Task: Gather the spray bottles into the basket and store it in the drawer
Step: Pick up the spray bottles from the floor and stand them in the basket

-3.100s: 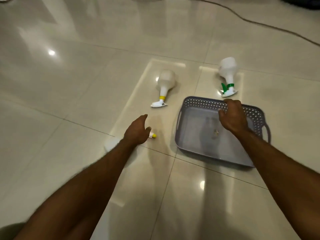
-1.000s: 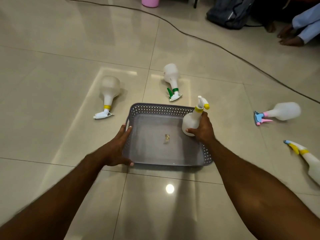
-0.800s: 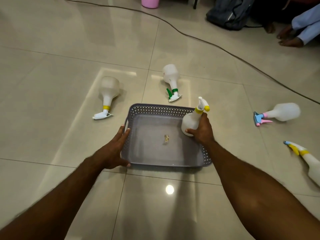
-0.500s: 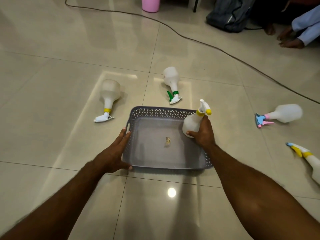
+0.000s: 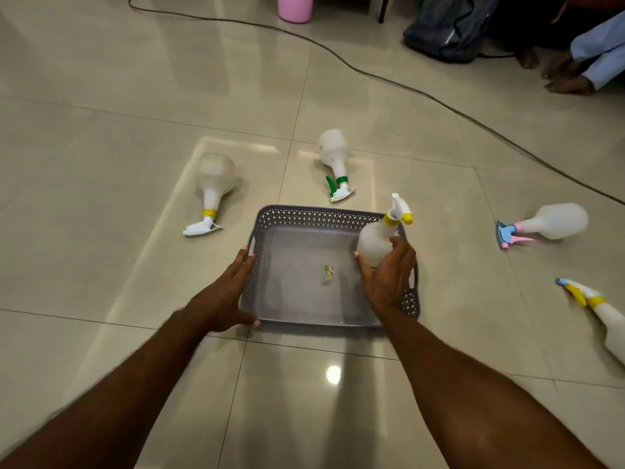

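A grey perforated basket [image 5: 314,216] sits on the tiled floor. My right hand [image 5: 389,275] grips a white spray bottle with a yellow nozzle [image 5: 378,238], held upright inside the basket's right side. My left hand [image 5: 230,292] holds the basket's left rim, thumb under its near corner. Four more bottles lie on the floor: a yellow-collared one [image 5: 213,187] at the left, a green-triggered one [image 5: 334,157] behind the basket, a pink-and-blue one [image 5: 554,221] at the right, and a yellow-and-blue one [image 5: 605,313] at the right edge.
A small scrap [image 5: 328,272] lies on the basket floor. A dark cable [image 5: 372,74] crosses the floor behind. At the back stand a pink container [image 5: 294,6] and a dark backpack [image 5: 449,32]. Another person's feet [image 5: 568,82] are at the top right.
My right hand has brought a yellow-nozzled bottle into the basket and holds it there. My left hand moved from the floor to the basket's left rim. Over the last second little shifts.
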